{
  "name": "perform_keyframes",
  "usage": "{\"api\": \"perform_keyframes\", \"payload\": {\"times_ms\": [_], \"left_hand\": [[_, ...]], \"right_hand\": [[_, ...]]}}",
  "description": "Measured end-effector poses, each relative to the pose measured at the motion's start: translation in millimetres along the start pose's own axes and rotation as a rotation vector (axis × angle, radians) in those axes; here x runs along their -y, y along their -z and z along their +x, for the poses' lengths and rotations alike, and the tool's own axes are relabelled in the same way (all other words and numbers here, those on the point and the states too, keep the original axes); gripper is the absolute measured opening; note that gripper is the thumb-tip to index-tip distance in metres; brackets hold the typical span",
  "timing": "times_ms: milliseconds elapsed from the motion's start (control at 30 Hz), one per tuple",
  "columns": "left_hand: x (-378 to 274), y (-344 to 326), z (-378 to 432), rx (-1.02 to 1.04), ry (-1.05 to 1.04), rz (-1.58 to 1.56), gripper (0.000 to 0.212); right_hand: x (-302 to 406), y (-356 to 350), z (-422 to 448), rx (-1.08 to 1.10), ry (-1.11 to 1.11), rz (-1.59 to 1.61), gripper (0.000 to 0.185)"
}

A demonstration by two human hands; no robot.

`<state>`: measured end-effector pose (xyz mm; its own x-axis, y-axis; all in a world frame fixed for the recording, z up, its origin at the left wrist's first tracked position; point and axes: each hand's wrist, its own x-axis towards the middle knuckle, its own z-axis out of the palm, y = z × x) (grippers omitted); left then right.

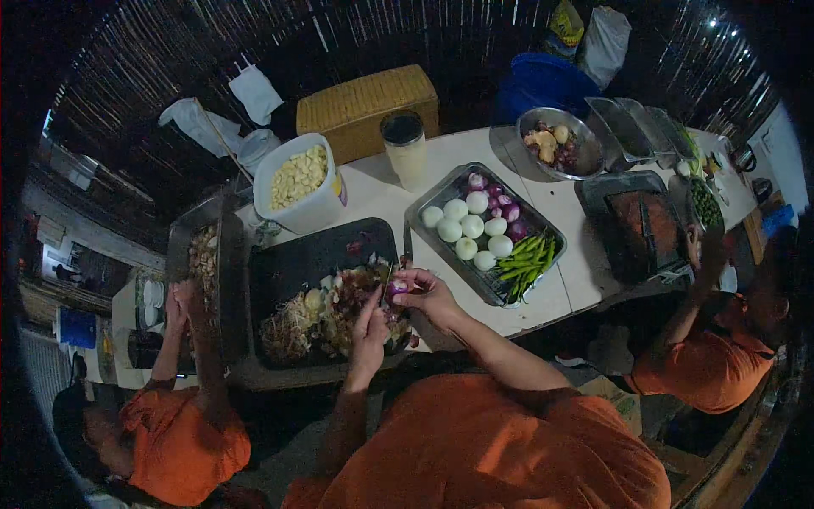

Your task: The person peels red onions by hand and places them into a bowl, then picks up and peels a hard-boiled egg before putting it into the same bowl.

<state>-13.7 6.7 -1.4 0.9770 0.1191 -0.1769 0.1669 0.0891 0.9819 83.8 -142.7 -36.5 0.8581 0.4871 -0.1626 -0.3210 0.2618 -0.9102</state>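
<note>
A small red onion (399, 288) is held in the fingers of my right hand (435, 300). My left hand (370, 327) grips a small knife (386, 280), its thin blade upright against the onion's left side. Both hands are over the right part of a black tray (305, 254) heaped with peelings and vegetable scraps (337, 312). Right of my hands, a clear tray (439, 267) bears several peeled white onions (472, 226), red onions (502, 207) and green chillies (526, 261). The knife's handle is hidden in my left hand.
Behind the black tray stand a white tub of peeled garlic (299, 178) and a dark-lidded jar (405, 156). A metal bowl (588, 165) is at the back right. Co-workers in orange shirts work at left (184, 439) and right (706, 369).
</note>
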Motion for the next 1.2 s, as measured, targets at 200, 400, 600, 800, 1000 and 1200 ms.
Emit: {"api": "perform_keyframes", "payload": {"times_ms": [200, 400, 600, 800, 1000, 1200], "left_hand": [[-8, -7, 0, -0.001, 0.002, 0.266, 0.054], [-6, -3, 0, -0.023, 0.022, 0.390, 0.050], [-14, -11, 1, -0.081, 0.009, 0.446, 0.044], [-7, -12, 4, -0.151, -0.002, 0.252, 0.046], [-1, 24, 10, -0.115, 0.148, -0.336, 0.049], [16, 54, 14, -0.093, 0.183, 0.454, 0.051]], "right_hand": [[-7, 2, 3, -0.041, 0.105, -0.171, 0.040], [-17, 2, 9, -0.013, 0.202, -0.210, 0.037], [-12, -4, 7, -0.068, 0.142, -0.179, 0.038], [-2, -11, 8, -0.034, 0.063, -0.123, 0.042], [2, 0, 9, 0.113, -0.098, 0.243, 0.043], [2, 1, 13, 0.181, -0.167, 0.410, 0.050]]}}
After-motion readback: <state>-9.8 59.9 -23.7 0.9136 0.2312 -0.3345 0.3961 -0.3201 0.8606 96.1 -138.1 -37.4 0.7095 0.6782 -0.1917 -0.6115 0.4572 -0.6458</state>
